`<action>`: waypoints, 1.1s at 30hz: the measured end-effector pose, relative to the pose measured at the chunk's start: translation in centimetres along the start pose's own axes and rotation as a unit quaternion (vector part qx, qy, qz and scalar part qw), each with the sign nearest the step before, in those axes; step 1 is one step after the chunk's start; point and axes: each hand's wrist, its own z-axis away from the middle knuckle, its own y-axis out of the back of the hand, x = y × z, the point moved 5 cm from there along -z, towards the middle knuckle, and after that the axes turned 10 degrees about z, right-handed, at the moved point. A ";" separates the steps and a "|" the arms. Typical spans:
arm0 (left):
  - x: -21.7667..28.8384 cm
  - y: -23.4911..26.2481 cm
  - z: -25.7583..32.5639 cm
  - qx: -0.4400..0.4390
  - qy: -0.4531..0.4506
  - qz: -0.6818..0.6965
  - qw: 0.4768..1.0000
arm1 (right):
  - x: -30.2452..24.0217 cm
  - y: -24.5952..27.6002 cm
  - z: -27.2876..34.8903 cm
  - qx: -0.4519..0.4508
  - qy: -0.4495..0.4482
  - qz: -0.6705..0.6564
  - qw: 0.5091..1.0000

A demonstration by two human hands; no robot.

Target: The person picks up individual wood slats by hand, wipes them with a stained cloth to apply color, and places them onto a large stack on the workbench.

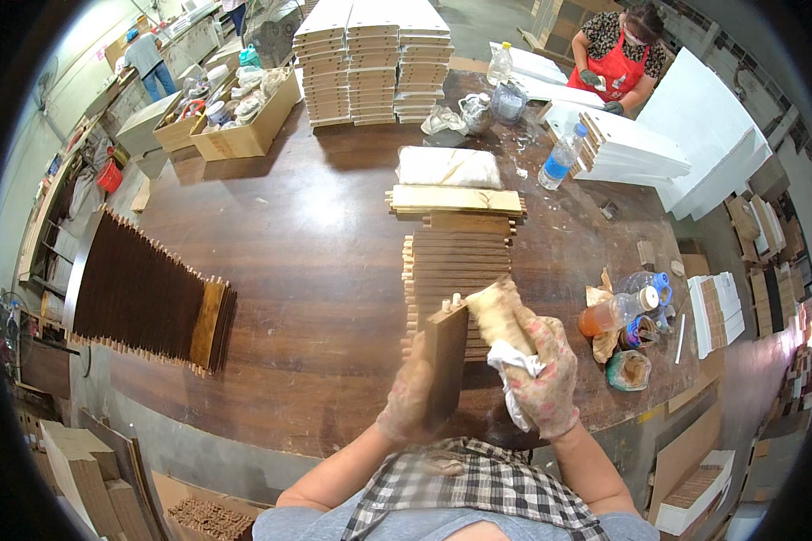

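My gloved left hand (pixel 408 398), slightly blurred, grips a dark brown wooden slat (pixel 447 365) tilted upright, with pale dowels at its far end. In my gloved right hand (pixel 552 379) are a tan pad (pixel 496 311) and a crumpled white cloth (pixel 512 363). The pad's tip is close beside the slat's doweled end; whether they touch I cannot tell. Beyond my hands lies a row of brown doweled slats (pixel 465 257), partly hidden by the pad. A long row of dark slats (pixel 140 293) stands on the table's left side.
Bottles, one with orange liquid (pixel 609 314), and a small jar (pixel 629 371) stand on the right of the brown table (pixel 289 298). Stacked white boards (pixel 370 72) and a cardboard box (pixel 248 126) occupy the far side. A co-worker in a red apron (pixel 618 68) handles white panels.
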 end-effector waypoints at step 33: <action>-4.9 0.5 -3.3 -0.102 0.150 0.409 0.894 | -1.6 -9.3 -4.6 -0.020 0.155 -0.018 0.988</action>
